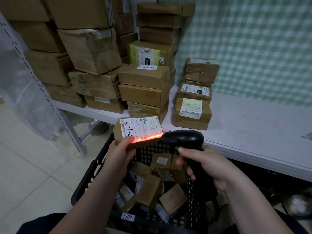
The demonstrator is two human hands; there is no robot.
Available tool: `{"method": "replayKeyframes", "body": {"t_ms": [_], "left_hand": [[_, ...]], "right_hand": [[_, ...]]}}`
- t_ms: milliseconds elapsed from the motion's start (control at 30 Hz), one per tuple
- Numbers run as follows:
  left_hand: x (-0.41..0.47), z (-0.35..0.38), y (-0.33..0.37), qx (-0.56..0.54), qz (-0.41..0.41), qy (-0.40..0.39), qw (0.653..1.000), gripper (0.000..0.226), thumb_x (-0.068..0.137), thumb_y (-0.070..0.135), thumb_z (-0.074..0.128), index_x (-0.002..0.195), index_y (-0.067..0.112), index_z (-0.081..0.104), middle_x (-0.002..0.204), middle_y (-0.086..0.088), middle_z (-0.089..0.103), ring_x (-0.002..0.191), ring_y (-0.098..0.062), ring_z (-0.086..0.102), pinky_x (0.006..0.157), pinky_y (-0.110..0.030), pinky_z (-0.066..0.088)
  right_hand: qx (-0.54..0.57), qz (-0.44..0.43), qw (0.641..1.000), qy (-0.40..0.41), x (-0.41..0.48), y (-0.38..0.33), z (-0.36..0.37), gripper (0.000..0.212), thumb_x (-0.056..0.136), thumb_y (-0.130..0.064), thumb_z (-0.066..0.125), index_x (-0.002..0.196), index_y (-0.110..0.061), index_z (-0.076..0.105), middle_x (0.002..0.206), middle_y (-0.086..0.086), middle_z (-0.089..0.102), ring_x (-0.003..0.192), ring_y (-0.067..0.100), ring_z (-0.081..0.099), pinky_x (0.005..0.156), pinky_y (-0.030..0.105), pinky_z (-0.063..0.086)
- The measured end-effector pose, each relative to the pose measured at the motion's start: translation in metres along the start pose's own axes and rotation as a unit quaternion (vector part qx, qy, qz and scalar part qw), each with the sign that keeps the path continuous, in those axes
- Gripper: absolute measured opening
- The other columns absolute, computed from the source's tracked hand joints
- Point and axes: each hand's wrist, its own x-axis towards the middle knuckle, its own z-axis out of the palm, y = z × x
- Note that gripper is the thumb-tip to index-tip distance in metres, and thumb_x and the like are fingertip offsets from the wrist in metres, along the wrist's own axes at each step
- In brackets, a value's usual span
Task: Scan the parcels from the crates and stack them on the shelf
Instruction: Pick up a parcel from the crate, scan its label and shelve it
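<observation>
The white shelf ran across the far side, its left end packed with stacked cartons and its right end bare, as you stood over the black crate of loose parcels at the near edge. You held one brown parcel above the crate's far rim, label up. Its long axis ran left to right, with the shelf edge just beyond it. The black scanner sat just right of the parcel, nose pointing left at it. Your left hand clamped the parcel's near-left corner, thumb on top. Your right hand was wrapped round the scanner's handle. A red scan line lay across the barcode. The left hand looked better placed to shelve the parcel.
</observation>
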Motion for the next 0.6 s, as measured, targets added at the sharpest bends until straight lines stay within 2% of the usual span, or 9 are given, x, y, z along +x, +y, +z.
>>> {"method": "replayKeyframes", "body": {"t_ms": [167, 300, 367, 467, 533, 600], "left_hand": [[0.000, 0.003, 0.000, 0.006, -0.001, 0.005, 1.000, 0.056, 0.088, 0.014, 0.065, 0.139, 0.006, 0.042, 0.128, -0.010, 0.057, 0.109, -0.019, 0.058, 0.087, -0.029, 0.052], [-0.001, 0.006, -0.001, 0.008, -0.011, 0.015, 1.000, 0.059, 0.087, 0.015, 0.066, 0.140, 0.006, 0.041, 0.127, -0.012, 0.057, 0.106, -0.019, 0.059, 0.088, -0.030, 0.052], [-0.003, 0.008, -0.001, 0.017, -0.016, 0.013, 1.000, 0.057, 0.088, 0.014, 0.065, 0.139, 0.005, 0.041, 0.127, -0.012, 0.057, 0.105, -0.018, 0.058, 0.090, -0.030, 0.051], [-0.010, 0.013, 0.000, 0.043, -0.017, -0.015, 0.999, 0.044, 0.092, 0.014, 0.060, 0.133, 0.007, 0.048, 0.122, -0.009, 0.060, 0.103, -0.015, 0.059, 0.083, -0.027, 0.051], [-0.014, 0.021, -0.001, 0.047, -0.026, -0.038, 0.998, 0.036, 0.093, 0.019, 0.059, 0.127, 0.012, 0.052, 0.118, -0.008, 0.064, 0.103, -0.017, 0.061, 0.089, -0.030, 0.052], [-0.017, 0.031, 0.000, 0.053, -0.039, -0.052, 0.996, 0.037, 0.092, 0.024, 0.060, 0.128, 0.016, 0.052, 0.118, -0.007, 0.064, 0.105, -0.021, 0.062, 0.095, -0.036, 0.051]], "right_hand": [[-0.002, 0.000, 1.000, -0.004, 0.000, -0.002, -0.002, 0.033, 0.081, -0.030, 0.070, 0.106, -0.010, 0.064, 0.079, 0.009, 0.070, 0.050, 0.012, 0.054, 0.051, 0.026, 0.044], [-0.002, 0.002, 1.000, -0.009, 0.000, -0.001, -0.007, 0.049, 0.067, -0.037, 0.072, 0.107, -0.010, 0.063, 0.079, 0.009, 0.070, 0.049, 0.012, 0.054, 0.049, 0.026, 0.044], [-0.004, 0.004, 1.000, -0.007, -0.001, 0.000, -0.010, 0.046, 0.069, -0.037, 0.072, 0.106, -0.012, 0.064, 0.079, 0.009, 0.070, 0.050, 0.012, 0.055, 0.050, 0.026, 0.044], [0.002, -0.003, 1.000, 0.013, -0.001, 0.001, -0.014, 0.046, 0.064, -0.041, 0.072, 0.099, -0.012, 0.066, 0.082, 0.008, 0.073, 0.051, 0.012, 0.056, 0.052, 0.027, 0.045], [0.018, -0.010, 0.999, 0.039, -0.001, 0.001, -0.017, 0.044, 0.064, -0.041, 0.073, 0.095, -0.010, 0.067, 0.080, 0.005, 0.073, 0.051, 0.011, 0.056, 0.052, 0.025, 0.045], [0.047, -0.020, 0.996, 0.071, 0.000, 0.001, -0.022, 0.036, 0.075, -0.035, 0.072, 0.099, -0.008, 0.068, 0.070, 0.000, 0.070, 0.052, 0.009, 0.057, 0.049, 0.022, 0.046]]}}
